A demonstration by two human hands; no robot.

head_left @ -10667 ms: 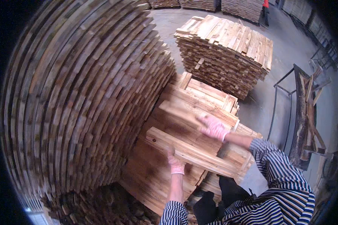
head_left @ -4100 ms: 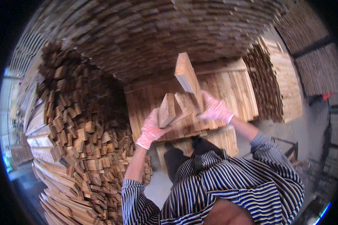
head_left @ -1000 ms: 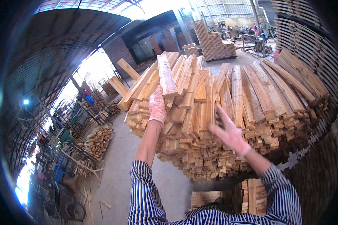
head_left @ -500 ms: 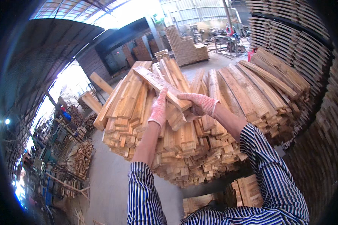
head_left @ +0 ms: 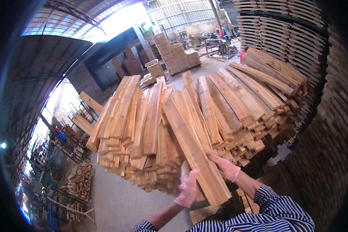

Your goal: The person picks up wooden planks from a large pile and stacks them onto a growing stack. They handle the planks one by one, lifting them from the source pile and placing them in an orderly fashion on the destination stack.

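Observation:
A long wooden board slants toward me over the front of the pile, its near end close to my body. My left hand, in a pink-and-white knit glove, grips the board's left edge near that end. On the opposite edge, my right hand, gloved alike, closes round the board a little farther up. The fingers of both hands are partly hidden beneath the wood. Under and around the board lies a large pile of wooden boards, fanned out with their cut ends facing me.
Tall stacks of slatted wood rise on the right. Neat board stacks stand on the floor behind the pile, and a metal work table stands farther back. Wood scraps are heaped at the left. More cut wood sits below my hands.
Both hands have come down and toward my body, still gripping wood. The held board now points away along the pile instead of leaning far left. The view has shifted slightly.

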